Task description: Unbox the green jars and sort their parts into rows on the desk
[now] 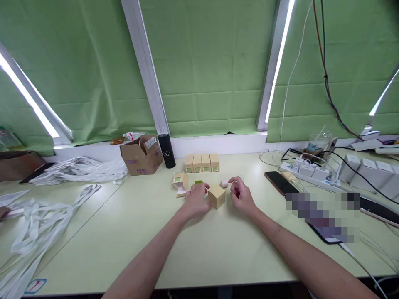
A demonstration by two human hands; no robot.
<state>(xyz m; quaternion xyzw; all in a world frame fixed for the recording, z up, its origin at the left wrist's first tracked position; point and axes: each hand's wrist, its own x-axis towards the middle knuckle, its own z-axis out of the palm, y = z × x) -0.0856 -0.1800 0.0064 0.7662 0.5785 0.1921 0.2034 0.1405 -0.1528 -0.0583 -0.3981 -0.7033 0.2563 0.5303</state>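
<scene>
Small box [217, 197] is standing on the table [199, 249] between my two hands, one upright edge turned toward me. My left hand [197, 200] is at its left side, thumb low by the near face, fingers higher and farther back; from here I cannot tell whether they pinch it or only rest there. My right hand [242, 198] is half curled and apart from the box, index finger just beside a white roll [224, 183]; I cannot tell whether thumb and finger close on anything.

I would brace the box lightly with the left hand, since thin card would probably dent under a hard squeeze, and bring the right hand in from its own side so the fingers don't cross.

For room, a green piece [198, 182] and another box with a flap out [178, 179] crowd the left hand, and a row of four boxes [202, 163] stands behind. My widest space is toward me, between the forearms, down to the near edge. Rightward, I would mind the phone [276, 182] and power strip [321, 182].
</scene>
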